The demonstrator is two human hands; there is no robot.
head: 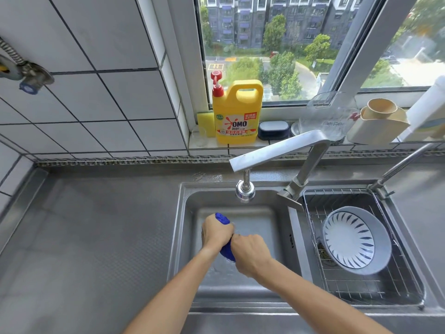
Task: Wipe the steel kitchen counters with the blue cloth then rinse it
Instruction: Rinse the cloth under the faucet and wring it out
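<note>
The blue cloth is rolled into a tight twist and held over the left sink basin. My left hand grips its upper end, where a blue tip pokes out. My right hand grips the lower end, and the two fists touch. The tap spout hangs above and behind the hands; I see no clear stream of water from it. The steel counter stretches out to the left of the sink.
A wire rack in the right basin holds a blue-and-white bowl. On the window sill stand a yellow detergent bottle, a yellow sponge, a small glass, a dark case, a clear jug and a beige holder.
</note>
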